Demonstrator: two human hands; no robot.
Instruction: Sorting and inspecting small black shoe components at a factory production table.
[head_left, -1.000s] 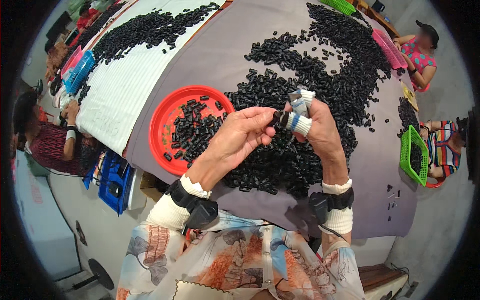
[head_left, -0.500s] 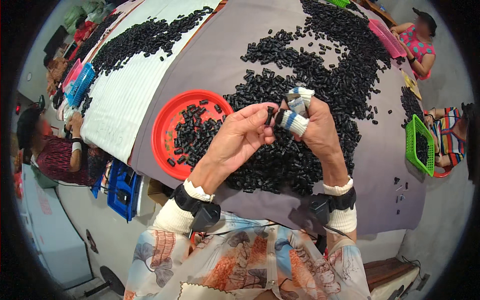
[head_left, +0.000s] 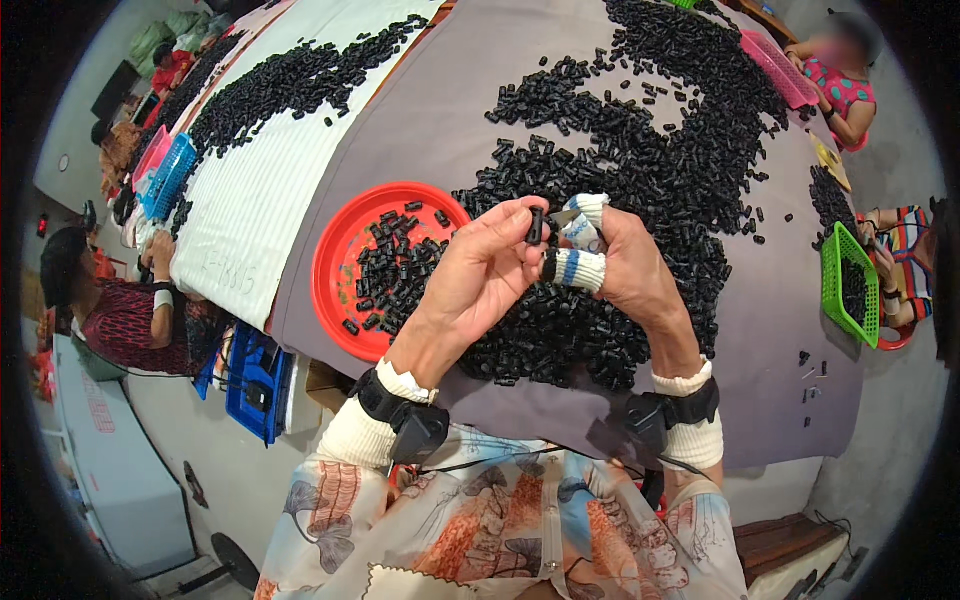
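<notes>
My left hand (head_left: 468, 268) pinches a small black plastic cylinder (head_left: 536, 228) upright between thumb and fingers, above the near part of a big pile of similar black parts (head_left: 590, 335). Close against it on the right, my right hand (head_left: 640, 272) is closed on a small blade (head_left: 580, 234) with a pale wrapping; its metal edge lies beside the cylinder. White knitted finger sleeves (head_left: 578, 268) with blue stripes cover some right-hand fingers and hide part of the grip. A round red tray (head_left: 325, 285) holding more black parts stands left of my left hand.
Grey cloth (head_left: 390, 130) covers the table. At right stand a green basket (head_left: 838, 300) and, farther off, a pink basket (head_left: 778, 68), each near a person. Across the left side, a white cloth (head_left: 270, 190) bears more parts and a blue basket (head_left: 168, 178), with another person there.
My right hand has turned and lowered slightly, and the blade shows less. The cylinder in my left hand now stands more upright and is more exposed. The whole view has shifted slightly.
</notes>
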